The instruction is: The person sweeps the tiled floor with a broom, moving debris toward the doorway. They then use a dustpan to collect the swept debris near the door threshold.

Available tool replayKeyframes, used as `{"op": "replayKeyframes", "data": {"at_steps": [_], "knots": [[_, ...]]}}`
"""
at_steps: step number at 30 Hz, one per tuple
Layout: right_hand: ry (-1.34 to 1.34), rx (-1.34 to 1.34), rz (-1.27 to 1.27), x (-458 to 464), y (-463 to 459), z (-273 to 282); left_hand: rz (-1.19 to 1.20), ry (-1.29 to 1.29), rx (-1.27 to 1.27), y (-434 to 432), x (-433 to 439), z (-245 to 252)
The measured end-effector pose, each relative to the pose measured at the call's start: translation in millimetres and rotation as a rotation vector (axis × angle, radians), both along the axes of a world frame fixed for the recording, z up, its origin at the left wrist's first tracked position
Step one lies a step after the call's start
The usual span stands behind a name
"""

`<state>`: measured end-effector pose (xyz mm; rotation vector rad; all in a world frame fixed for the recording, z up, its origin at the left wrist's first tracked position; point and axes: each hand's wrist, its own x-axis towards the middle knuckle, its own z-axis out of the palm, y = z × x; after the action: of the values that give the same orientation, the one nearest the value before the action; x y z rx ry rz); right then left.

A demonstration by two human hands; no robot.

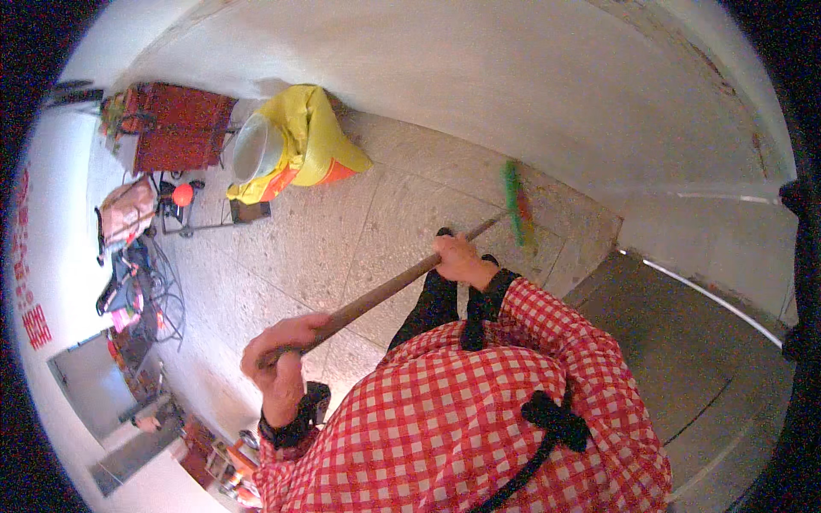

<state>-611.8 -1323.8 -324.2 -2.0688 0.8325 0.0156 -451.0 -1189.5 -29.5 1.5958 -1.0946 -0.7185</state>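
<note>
A wooden broom handle (385, 290) runs slantwise across the view, held in both hands. My left hand (282, 359) is wrapped round its upper end at the lower left. Farther down the shaft, my right hand (463, 260) grips it near the middle of the view. At the far end the broom's green and reddish bristle head (516, 204) rests low by the tiled floor (391, 211), close to the foot of the wall; it looks blurred. Both sleeves are red-and-white checked with black cuffs.
A yellow sack (321, 138) stands against the pale wall (487, 83), a whitish bucket (258, 149) beside it. Past them are a dark red cabinet (183, 128), a metal frame (195, 229) and heaped items. A grey floor section (667, 346) lies at right. Another person (151, 422) is at lower left.
</note>
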Motion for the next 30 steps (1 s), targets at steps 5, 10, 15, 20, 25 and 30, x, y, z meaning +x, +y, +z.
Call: {"op": "replayKeyframes", "data": {"at_steps": [5,10,15,20,25,30], "knots": [[-0.043,-0.143,0.404,30,0,60,-0.091,-0.149,-0.367,31,0,34],[-0.307,-0.051,0.502,55,0,97,0.385,-0.737,-0.343,114,12,81],[-0.294,-0.257,0.661,92,-5,135,0.806,-2.191,0.338,216,19,117],[-0.409,-0.316,0.883,140,41,216,0.667,-0.732,-0.822,263,37,114],[-0.41,-0.354,1.192,149,93,264,0.808,-0.572,-0.826,276,52,83],[-0.506,-0.412,1.174,170,79,238,0.845,-0.483,-0.793,283,67,61]]}}
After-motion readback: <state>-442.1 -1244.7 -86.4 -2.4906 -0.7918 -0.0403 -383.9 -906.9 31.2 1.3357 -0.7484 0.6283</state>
